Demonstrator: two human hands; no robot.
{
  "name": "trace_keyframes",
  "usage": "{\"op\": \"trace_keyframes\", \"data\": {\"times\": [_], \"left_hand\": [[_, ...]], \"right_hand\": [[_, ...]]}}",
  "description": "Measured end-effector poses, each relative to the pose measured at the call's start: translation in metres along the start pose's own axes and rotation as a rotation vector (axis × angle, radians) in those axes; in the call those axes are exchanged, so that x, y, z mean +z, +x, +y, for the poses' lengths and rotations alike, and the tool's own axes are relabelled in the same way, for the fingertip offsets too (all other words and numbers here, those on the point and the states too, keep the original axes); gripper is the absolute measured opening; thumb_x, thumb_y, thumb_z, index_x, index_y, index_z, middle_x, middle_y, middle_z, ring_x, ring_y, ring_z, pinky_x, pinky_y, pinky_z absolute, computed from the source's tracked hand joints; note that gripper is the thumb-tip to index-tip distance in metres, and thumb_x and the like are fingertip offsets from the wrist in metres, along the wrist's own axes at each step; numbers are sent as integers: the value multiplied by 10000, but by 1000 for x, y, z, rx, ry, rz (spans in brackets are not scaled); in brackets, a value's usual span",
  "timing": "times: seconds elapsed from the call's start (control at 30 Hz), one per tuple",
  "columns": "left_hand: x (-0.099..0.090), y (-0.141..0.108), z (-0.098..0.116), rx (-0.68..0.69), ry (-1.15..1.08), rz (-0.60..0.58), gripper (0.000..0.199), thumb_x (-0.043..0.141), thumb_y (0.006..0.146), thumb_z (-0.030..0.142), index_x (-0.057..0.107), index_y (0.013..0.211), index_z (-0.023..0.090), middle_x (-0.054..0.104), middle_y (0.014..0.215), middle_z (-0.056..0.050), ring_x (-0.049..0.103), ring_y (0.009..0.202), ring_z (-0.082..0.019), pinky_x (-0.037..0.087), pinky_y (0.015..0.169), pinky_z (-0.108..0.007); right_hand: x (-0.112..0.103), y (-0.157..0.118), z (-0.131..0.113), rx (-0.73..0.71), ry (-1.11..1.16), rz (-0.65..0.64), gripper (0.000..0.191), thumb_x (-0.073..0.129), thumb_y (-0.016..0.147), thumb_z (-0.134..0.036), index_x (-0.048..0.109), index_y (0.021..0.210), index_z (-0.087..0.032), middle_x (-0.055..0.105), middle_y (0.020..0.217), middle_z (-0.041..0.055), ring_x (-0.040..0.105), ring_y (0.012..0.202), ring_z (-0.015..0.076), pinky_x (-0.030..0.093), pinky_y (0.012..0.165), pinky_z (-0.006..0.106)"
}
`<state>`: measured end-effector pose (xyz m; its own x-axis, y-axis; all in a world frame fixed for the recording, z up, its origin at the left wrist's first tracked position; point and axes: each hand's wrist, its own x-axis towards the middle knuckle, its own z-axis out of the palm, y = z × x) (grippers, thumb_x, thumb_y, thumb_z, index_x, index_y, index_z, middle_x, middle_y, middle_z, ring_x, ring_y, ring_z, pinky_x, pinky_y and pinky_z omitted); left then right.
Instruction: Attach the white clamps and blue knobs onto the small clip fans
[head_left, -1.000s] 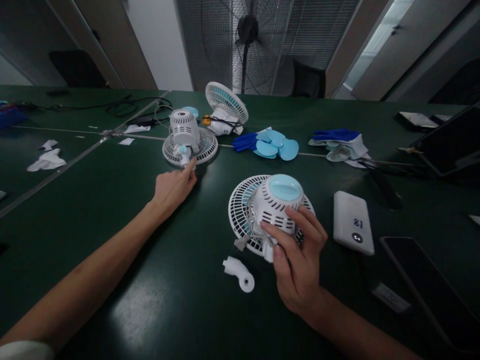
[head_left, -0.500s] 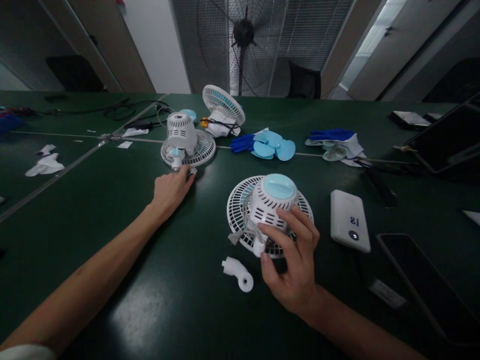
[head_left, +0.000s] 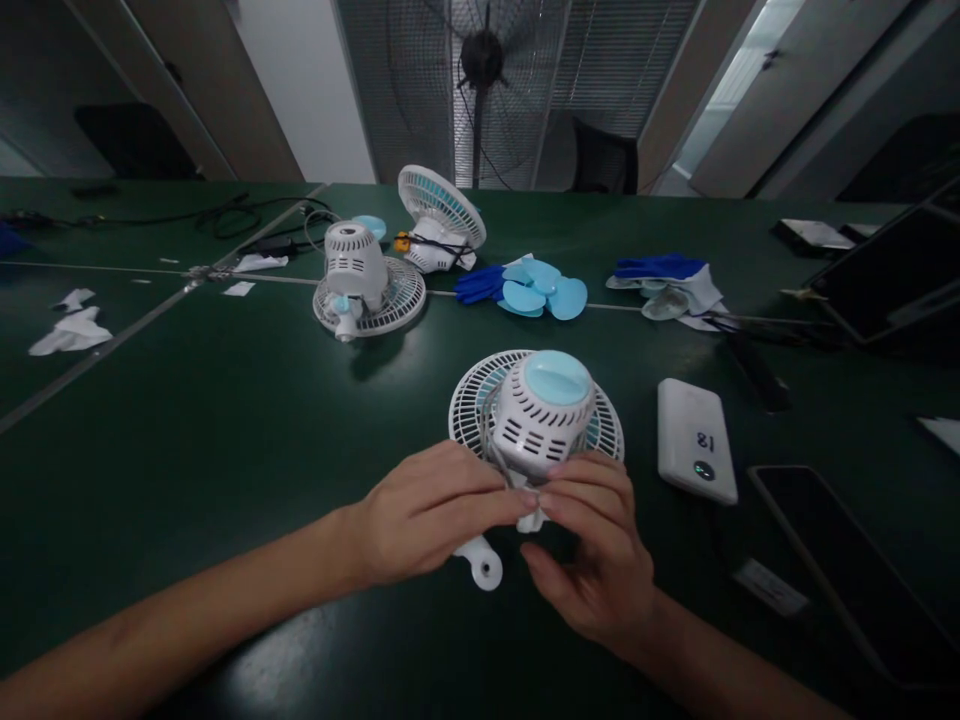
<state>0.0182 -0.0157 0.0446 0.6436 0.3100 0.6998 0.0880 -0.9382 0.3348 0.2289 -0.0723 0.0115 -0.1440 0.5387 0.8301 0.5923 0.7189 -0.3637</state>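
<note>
A small white fan (head_left: 540,410) with a light-blue cap lies grille-down on the dark green table (head_left: 225,420) in front of me. My left hand (head_left: 427,510) and my right hand (head_left: 592,555) meet at the near side of its motor housing. Their fingertips pinch together on the white stub and wire there. Whether the left fingers also hold a small piece is hidden. A loose white elbow-shaped part (head_left: 480,566) lies on the table just under my left hand.
A second fan (head_left: 364,285) lies grille-down further back, with a third fan (head_left: 439,215) behind it. Loose blue blades (head_left: 540,290), blue gloves (head_left: 664,275), a white power bank (head_left: 694,440), a phone (head_left: 840,570), cables and paper scraps are around.
My left hand has drawn back from the far fan and come to the near fan, meeting my right hand. My right hand shifted lower on the housing.
</note>
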Motion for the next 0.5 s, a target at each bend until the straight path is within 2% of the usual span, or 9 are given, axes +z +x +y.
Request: {"op": "trace_keyframes", "data": {"times": [0.1,0.2,0.33,0.4,0.43,0.5], "left_hand": [[4,-5,8,-75,-186,7,374,526,986,54,556,1342,165,731,1081,-113,711,980,-198,603,853,-344],[5,-7,12,-174,-306,66,322,562,979,58,581,1275,184,739,1028,-86,718,919,-182,609,838,-328],[8,-9,23,-276,-278,175,291,687,924,104,586,1186,180,712,947,-58,694,867,-170,595,784,-298],[10,-17,29,-285,-227,242,285,688,907,82,565,1151,164,682,907,-51,668,834,-161,576,745,-283],[11,-23,31,-258,-187,240,246,660,916,79,560,1127,158,670,885,-49,650,807,-157,563,722,-281],[12,-36,34,-147,-51,94,147,601,951,132,578,1095,144,669,878,-63,627,799,-171,539,708,-304]], "right_hand": [[-3,1,1,-17,65,-22,281,627,926,-182,598,1199,-243,673,975,24,621,950,218,518,908,441],[-5,4,1,-6,101,-20,202,638,947,-205,615,1147,-220,700,948,32,631,935,218,529,865,436],[-4,4,1,-7,147,12,118,609,942,-156,619,1046,-211,699,888,20,640,891,210,541,820,424],[-3,4,3,4,162,24,126,577,928,-103,606,1006,-198,679,862,17,634,859,201,536,803,409],[-3,3,5,22,160,35,139,563,917,-84,599,995,-194,666,854,18,627,843,198,534,788,403],[-4,3,10,49,151,67,173,543,880,-54,588,979,-189,640,844,20,613,807,194,532,742,396]]}}
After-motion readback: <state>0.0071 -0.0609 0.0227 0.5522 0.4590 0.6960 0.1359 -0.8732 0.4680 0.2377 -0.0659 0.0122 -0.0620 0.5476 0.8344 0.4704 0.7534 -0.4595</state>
